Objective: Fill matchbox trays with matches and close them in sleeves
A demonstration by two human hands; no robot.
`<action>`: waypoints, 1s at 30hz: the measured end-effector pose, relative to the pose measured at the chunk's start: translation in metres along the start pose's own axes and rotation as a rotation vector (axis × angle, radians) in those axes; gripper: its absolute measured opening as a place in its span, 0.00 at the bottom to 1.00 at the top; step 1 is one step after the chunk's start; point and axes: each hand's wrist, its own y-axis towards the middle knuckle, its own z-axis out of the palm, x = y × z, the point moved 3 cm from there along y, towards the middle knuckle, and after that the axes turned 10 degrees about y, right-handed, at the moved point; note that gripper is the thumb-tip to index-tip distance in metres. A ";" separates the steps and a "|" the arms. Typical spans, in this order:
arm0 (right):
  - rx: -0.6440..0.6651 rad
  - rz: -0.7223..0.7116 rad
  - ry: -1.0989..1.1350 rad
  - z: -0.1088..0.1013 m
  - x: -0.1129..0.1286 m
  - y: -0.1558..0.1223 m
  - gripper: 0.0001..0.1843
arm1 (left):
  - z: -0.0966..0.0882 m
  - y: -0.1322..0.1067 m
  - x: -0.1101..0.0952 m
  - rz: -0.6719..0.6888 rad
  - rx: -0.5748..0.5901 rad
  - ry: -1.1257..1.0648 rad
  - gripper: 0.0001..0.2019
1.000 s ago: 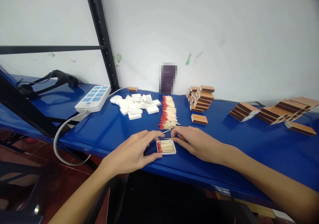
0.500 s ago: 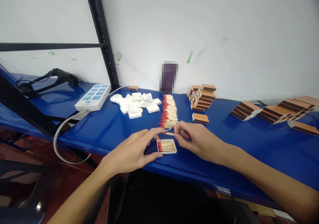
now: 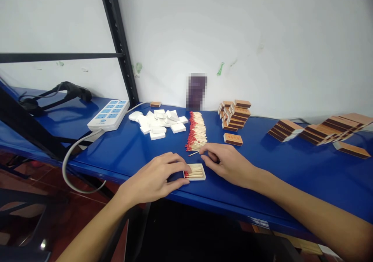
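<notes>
Matchstick, long axis slanting left to right, lies just beyond the matchbox tray on the surface, its right end at the nearer right hand's fingers, pinch uncertain, while the left hand's curl around the tray's left end, grip unclear.

- Behind the row of matches, all I get is a dark thing blurred into squares.
- On my side of the matches, the left hand hides part of the tray.
- Far right of the matches, leaning matchboxes run out of view.
</notes>
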 end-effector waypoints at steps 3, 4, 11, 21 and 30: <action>-0.001 -0.024 -0.073 0.002 -0.007 0.002 0.11 | -0.001 0.001 -0.001 0.000 0.004 0.014 0.07; 0.011 -0.025 -0.088 0.003 -0.008 0.003 0.12 | -0.001 0.001 -0.002 -0.008 0.003 0.019 0.07; 0.002 -0.007 -0.120 0.003 -0.008 0.004 0.13 | -0.001 -0.001 -0.001 -0.071 0.012 0.047 0.10; 0.043 0.012 -0.138 0.005 -0.009 0.007 0.14 | -0.002 0.000 -0.001 -0.060 -0.006 0.042 0.10; 0.064 0.040 -0.241 0.006 -0.007 0.004 0.16 | -0.002 0.000 -0.002 -0.048 -0.015 0.041 0.11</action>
